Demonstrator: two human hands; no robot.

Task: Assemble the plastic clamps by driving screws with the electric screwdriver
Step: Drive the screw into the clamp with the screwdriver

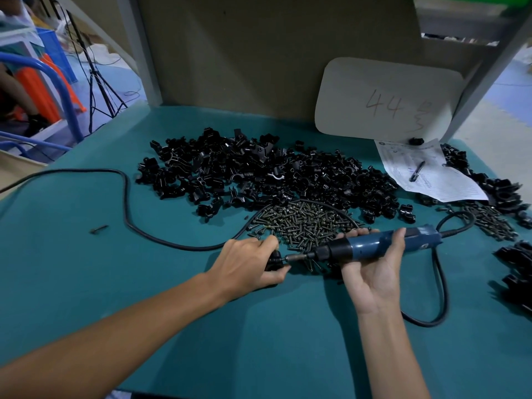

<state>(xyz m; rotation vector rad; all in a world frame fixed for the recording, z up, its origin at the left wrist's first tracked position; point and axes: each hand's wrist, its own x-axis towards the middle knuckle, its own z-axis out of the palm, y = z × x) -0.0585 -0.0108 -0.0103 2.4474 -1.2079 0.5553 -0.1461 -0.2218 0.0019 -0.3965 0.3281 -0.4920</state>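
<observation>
My left hand [250,264] grips a small black plastic clamp [273,261] on the green table, mostly hidden under the fingers. My right hand [374,269] holds the blue electric screwdriver [380,245] lying horizontal, its bit [296,257] pointing left into the clamp. Just behind the hands lies a heap of dark screws [305,223]. Beyond that spreads a large pile of loose black clamp parts [259,171].
The screwdriver's black cable [126,208] loops across the table to the left and also curls at the right [443,295]. A paper sheet [426,171], a white card marked 44 [385,99], more clamps [515,272] at the right edge, one stray screw [98,229].
</observation>
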